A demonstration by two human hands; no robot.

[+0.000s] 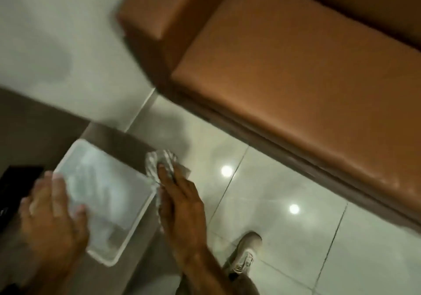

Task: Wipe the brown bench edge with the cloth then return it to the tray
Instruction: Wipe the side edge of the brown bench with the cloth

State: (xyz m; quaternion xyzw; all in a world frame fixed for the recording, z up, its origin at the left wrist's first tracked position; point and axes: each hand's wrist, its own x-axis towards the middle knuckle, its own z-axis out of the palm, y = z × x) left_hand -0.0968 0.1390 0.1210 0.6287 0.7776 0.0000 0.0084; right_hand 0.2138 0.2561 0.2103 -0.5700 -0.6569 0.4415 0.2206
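A crumpled grey-white cloth (163,161) is held in my right hand (180,201), just off the right edge of a white rectangular tray (127,203). The tray rests on a dark brown tabletop (127,140). My left hand (51,217) lies over the tray's left side, fingers spread on its rim. The brown padded bench (296,85) stretches across the upper right, well away from both hands. The picture is blurred by motion.
Glossy pale floor tiles (262,180) lie between the table and the bench, with ceiling lights reflected in them. My shoe (247,249) stands on the floor at lower right. A black object (16,180) sits at the table's left edge.
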